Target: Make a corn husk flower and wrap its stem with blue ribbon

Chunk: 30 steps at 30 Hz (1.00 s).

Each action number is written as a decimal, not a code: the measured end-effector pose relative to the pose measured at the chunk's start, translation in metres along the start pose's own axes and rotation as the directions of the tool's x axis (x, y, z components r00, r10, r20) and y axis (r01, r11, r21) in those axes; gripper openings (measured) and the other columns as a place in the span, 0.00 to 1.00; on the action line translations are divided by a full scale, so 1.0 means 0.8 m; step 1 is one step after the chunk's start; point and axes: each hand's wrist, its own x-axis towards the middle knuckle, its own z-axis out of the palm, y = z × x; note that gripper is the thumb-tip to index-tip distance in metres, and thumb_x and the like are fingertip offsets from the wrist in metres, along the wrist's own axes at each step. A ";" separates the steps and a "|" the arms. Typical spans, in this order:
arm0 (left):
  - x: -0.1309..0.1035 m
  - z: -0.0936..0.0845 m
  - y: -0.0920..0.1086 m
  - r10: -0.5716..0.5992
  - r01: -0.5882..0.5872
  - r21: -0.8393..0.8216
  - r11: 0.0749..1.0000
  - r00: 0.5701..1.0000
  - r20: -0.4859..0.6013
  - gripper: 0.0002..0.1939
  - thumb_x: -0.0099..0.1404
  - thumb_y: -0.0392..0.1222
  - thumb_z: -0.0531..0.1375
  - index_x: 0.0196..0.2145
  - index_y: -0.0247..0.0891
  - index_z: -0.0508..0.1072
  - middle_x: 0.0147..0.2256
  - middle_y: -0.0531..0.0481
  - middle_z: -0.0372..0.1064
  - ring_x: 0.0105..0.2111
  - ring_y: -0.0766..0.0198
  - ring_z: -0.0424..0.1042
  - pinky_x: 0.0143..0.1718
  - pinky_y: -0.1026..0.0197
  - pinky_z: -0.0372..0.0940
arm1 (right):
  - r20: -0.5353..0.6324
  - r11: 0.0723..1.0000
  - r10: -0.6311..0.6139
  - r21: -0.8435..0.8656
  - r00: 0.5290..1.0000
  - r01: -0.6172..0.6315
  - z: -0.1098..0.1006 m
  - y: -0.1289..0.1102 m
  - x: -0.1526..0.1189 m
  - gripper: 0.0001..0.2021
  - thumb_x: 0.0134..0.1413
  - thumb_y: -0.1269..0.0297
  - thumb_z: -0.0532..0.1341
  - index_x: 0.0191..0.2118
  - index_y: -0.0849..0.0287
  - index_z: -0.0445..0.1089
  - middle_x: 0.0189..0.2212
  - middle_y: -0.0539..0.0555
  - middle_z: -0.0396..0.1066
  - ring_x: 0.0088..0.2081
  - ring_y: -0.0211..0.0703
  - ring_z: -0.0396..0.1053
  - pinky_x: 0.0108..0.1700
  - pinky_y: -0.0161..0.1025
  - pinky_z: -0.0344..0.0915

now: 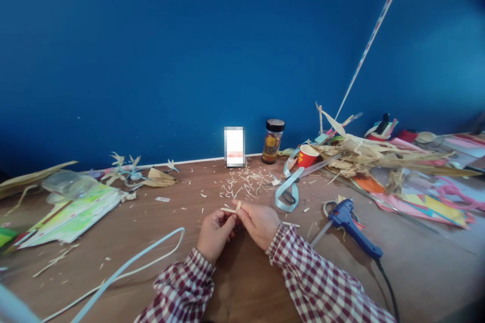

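Note:
Near the middle of the brown table, my left hand [215, 234] and my right hand [261, 221] meet, fingertips almost touching. Between them is a small pale strip [229, 210], pinched in my left fingers, with a short upright piece of the same pale material [238, 206] at my right thumb and index finger. The other fingers of both hands are curled and partly hidden. Thin pale shavings [248, 184] lie scattered beyond the hands.
A blue glue gun [354, 229] rests at right, its cord trailing forward. Behind stand a lidded jar [272, 142], a red paper cup [307, 156] and dried husks [364, 154]. A light blue ribbon [286, 194] lies nearer. Painted paper [81, 212] and a white cable [151, 262] are at left.

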 end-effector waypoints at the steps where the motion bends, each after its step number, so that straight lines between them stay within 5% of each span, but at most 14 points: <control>1: 0.000 0.000 -0.001 0.003 -0.003 0.003 1.000 1.000 0.005 0.12 0.52 0.47 0.60 0.28 0.33 0.71 0.17 0.55 0.64 0.14 0.73 0.59 0.15 0.70 0.55 | 0.019 1.000 0.003 0.010 1.000 -0.003 0.000 0.001 0.000 0.18 0.61 0.58 0.43 0.53 0.50 0.61 0.31 0.51 0.73 0.32 0.39 0.70 0.33 0.33 0.61; 10: -0.001 0.001 0.002 -0.012 0.012 0.023 1.000 1.000 0.002 0.10 0.51 0.45 0.59 0.26 0.34 0.71 0.20 0.52 0.69 0.16 0.71 0.62 0.15 0.69 0.55 | 0.056 0.991 -0.063 0.121 0.996 0.056 0.003 0.010 0.002 0.17 0.60 0.59 0.46 0.50 0.50 0.64 0.33 0.49 0.74 0.36 0.38 0.70 0.38 0.34 0.62; 20: -0.002 0.002 0.009 -0.015 0.015 -0.006 1.000 1.000 0.012 0.11 0.51 0.46 0.59 0.23 0.34 0.68 0.20 0.54 0.66 0.14 0.73 0.60 0.14 0.70 0.53 | 0.029 0.997 -0.042 0.064 0.999 0.040 0.001 -0.001 0.003 0.16 0.60 0.61 0.45 0.46 0.48 0.67 0.28 0.48 0.72 0.27 0.35 0.67 0.29 0.31 0.58; 23: -0.004 0.002 0.010 -0.010 0.010 0.000 1.000 1.000 0.021 0.12 0.51 0.48 0.60 0.23 0.35 0.68 0.19 0.55 0.66 0.14 0.73 0.60 0.14 0.70 0.52 | -0.007 0.999 0.032 -0.005 0.999 -0.032 -0.003 0.006 0.007 0.16 0.60 0.61 0.45 0.43 0.50 0.69 0.27 0.49 0.72 0.28 0.37 0.67 0.30 0.33 0.58; 27: -0.007 0.002 0.010 -0.002 0.002 -0.035 0.999 1.000 0.012 0.13 0.50 0.49 0.61 0.23 0.35 0.69 0.19 0.54 0.67 0.14 0.73 0.61 0.14 0.70 0.54 | -0.146 0.955 0.276 -0.074 0.950 -0.288 -0.024 0.033 0.016 0.17 0.60 0.62 0.45 0.37 0.54 0.71 0.22 0.51 0.70 0.25 0.40 0.66 0.29 0.35 0.57; 30: -0.006 0.002 0.011 -0.043 0.038 -0.090 0.995 0.997 -0.056 0.14 0.49 0.49 0.62 0.25 0.34 0.70 0.20 0.54 0.67 0.14 0.74 0.60 0.14 0.71 0.54 | -0.209 0.958 0.284 0.035 0.936 -0.283 -0.035 0.040 0.016 0.17 0.61 0.60 0.44 0.46 0.54 0.66 0.22 0.49 0.70 0.26 0.39 0.67 0.30 0.35 0.58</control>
